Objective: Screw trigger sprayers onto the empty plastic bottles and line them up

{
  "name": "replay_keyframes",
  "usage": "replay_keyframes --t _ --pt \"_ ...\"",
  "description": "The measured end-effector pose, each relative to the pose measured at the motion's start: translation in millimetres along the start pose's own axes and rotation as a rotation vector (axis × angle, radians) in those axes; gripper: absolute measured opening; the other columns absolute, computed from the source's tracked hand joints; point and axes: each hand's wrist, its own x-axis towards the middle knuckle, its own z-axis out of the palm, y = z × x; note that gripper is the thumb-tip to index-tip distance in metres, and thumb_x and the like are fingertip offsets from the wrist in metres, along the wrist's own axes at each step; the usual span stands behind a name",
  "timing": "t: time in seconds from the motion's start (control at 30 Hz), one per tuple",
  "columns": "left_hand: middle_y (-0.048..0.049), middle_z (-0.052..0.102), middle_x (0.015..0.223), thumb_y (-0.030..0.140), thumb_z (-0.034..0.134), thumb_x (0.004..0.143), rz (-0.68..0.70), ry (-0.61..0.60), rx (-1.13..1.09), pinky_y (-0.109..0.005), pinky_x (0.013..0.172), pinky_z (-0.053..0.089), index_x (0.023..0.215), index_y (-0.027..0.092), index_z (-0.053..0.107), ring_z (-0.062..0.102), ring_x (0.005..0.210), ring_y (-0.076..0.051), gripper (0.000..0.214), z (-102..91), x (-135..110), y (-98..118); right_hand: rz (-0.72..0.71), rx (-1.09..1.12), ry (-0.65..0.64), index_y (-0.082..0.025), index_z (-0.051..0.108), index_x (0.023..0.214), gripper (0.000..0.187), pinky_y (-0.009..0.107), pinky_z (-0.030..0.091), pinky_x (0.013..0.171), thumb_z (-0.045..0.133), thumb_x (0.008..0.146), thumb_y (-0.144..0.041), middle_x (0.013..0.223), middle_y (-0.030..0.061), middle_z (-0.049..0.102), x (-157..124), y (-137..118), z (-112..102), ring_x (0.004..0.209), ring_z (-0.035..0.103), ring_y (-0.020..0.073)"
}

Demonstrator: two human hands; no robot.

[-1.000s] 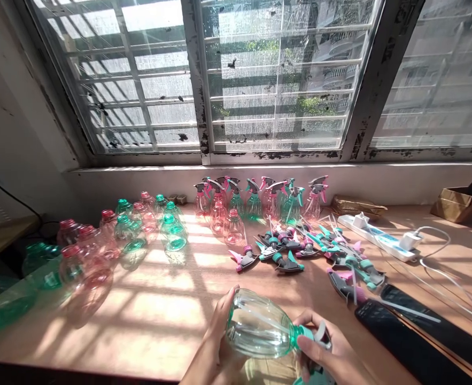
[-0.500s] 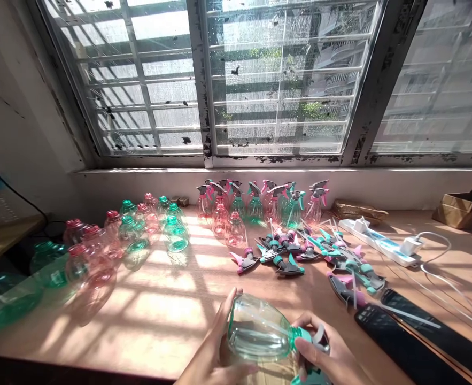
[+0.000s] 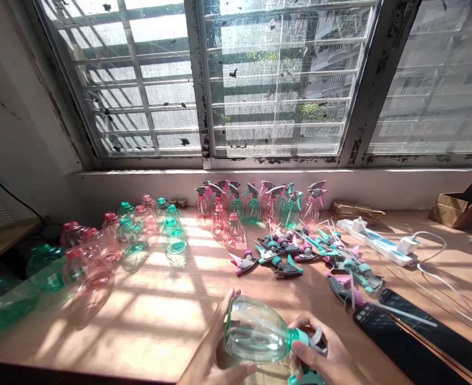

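Note:
A clear green spray bottle [image 3: 255, 329] lies tilted on its side between my hands at the table's front edge, its neck to the right. My left hand [image 3: 215, 347] wraps its base, thumb below and fingers behind. Around the teal collar and grey-and-teal spray head [image 3: 314, 345] at the neck, my right hand [image 3: 326, 347] is closed, thumb on the collar. Part of the trigger is hidden by the fingers. Beyond my hands lies a heap of loose pink, teal and grey spray heads [image 3: 286, 264].
Open pink bottles [image 3: 75, 267] and green bottles [image 3: 175, 238] stand at the left. Bottles with spray heads [image 3: 254, 206] line the wall below the window. At the right are a white power strip [image 3: 376, 240] with cables, dark flat objects [image 3: 404, 347] and a cardboard box [image 3: 454, 211].
My hands and the spray bottle stay in nearly the same pose, with slight shifts of the fingers. The whole view has moved a little.

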Motion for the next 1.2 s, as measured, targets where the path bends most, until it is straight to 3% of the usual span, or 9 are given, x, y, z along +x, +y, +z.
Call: replay_keyframes --t 0.1,0.27,0.43,0.63,0.83,0.93,1.03,1.13,1.2 --pt "-0.0018 0.028 0.172 0.046 0.074 0.089 0.007 -0.003 0.019 -0.053 0.127 0.025 0.160 0.044 0.024 0.034 0.153 -0.038 0.087 0.5 0.4 -0.5 -0.010 0.019 0.000 -0.020 0.058 0.099 0.052 0.028 0.051 0.056 0.082 0.078 -0.061 0.062 0.0010 0.074 0.2 0.0 -0.9 0.054 0.070 0.0181" --pt "0.0006 0.026 0.173 0.055 0.080 0.080 0.007 0.021 -0.033 -0.049 0.129 0.016 0.159 0.047 0.023 0.016 0.159 -0.033 0.098 0.7 0.6 -1.4 -0.021 -0.023 -0.013 -0.020 0.057 0.099 0.051 0.028 0.048 0.055 0.082 0.078 -0.059 0.062 -0.0003 0.072 0.2 4.3 -0.8 0.053 0.069 0.0177" --pt "-0.0078 0.038 0.167 0.050 0.087 0.074 -0.022 0.026 -0.105 -0.052 0.127 0.025 0.159 0.038 0.031 0.032 0.153 -0.039 0.103 2.5 4.0 0.9 -0.026 -0.051 -0.021 -0.021 0.056 0.100 0.053 0.029 0.048 0.057 0.082 0.076 -0.060 0.060 -0.0020 0.071 -0.7 2.1 1.7 0.053 0.068 0.0177" --pt "-0.0014 0.034 0.169 0.048 0.072 0.090 0.024 -0.009 -0.020 -0.052 0.125 0.029 0.158 0.050 0.024 0.041 0.148 -0.034 0.084 0.7 2.5 -7.5 -0.001 0.008 0.004 -0.021 0.056 0.100 0.053 0.026 0.047 0.055 0.081 0.077 -0.062 0.064 0.0003 0.074 -1.2 -2.4 -0.5 0.053 0.068 0.0162" --pt "0.0015 0.025 0.173 0.057 0.082 0.076 -0.013 0.005 -0.016 -0.052 0.130 0.007 0.158 0.047 0.026 0.015 0.159 -0.037 0.100 -0.7 -1.1 -1.8 -0.033 -0.065 -0.020 -0.020 0.056 0.102 0.051 0.026 0.047 0.055 0.082 0.078 -0.057 0.061 -0.0012 0.071 -0.6 7.2 -1.6 0.053 0.069 0.0180" --pt "0.0000 0.025 0.172 0.056 0.082 0.078 -0.010 0.012 -0.019 -0.052 0.130 0.011 0.157 0.045 0.033 0.016 0.159 -0.038 0.093 0.5 -1.1 1.6 -0.054 -0.082 -0.011 -0.021 0.057 0.100 0.048 0.026 0.047 0.054 0.082 0.079 -0.056 0.060 -0.0016 0.071 -1.0 6.8 -1.5 0.052 0.068 0.0170" --pt "-0.0010 0.022 0.173 0.052 0.074 0.087 0.047 -0.016 0.020 -0.052 0.128 0.017 0.159 0.044 0.027 0.019 0.158 -0.038 0.086 1.7 -0.4 1.4 -0.035 -0.041 -0.014 -0.020 0.058 0.101 0.047 0.025 0.047 0.056 0.081 0.081 -0.056 0.061 -0.0008 0.073 -1.9 4.0 -2.3 0.053 0.068 0.0165" --pt "-0.0005 0.019 0.174 0.050 0.058 0.098 0.094 -0.024 0.080 -0.051 0.130 0.008 0.160 0.045 0.019 0.015 0.159 -0.034 0.073 1.6 -0.8 -1.3 -0.021 -0.017 -0.018 -0.020 0.057 0.102 0.049 0.024 0.047 0.056 0.081 0.080 -0.057 0.060 -0.0004 0.073 -2.6 2.2 -2.4 0.054 0.068 0.0161" --pt "-0.0003 0.017 0.174 0.049 0.065 0.095 0.072 -0.038 0.061 -0.052 0.130 0.003 0.161 0.046 0.013 0.010 0.160 -0.032 0.084 0.4 -1.6 -3.4 -0.024 -0.015 -0.022 -0.020 0.057 0.101 0.050 0.024 0.047 0.055 0.082 0.079 -0.057 0.059 -0.0010 0.072 -3.0 1.4 -1.0 0.053 0.067 0.0155"
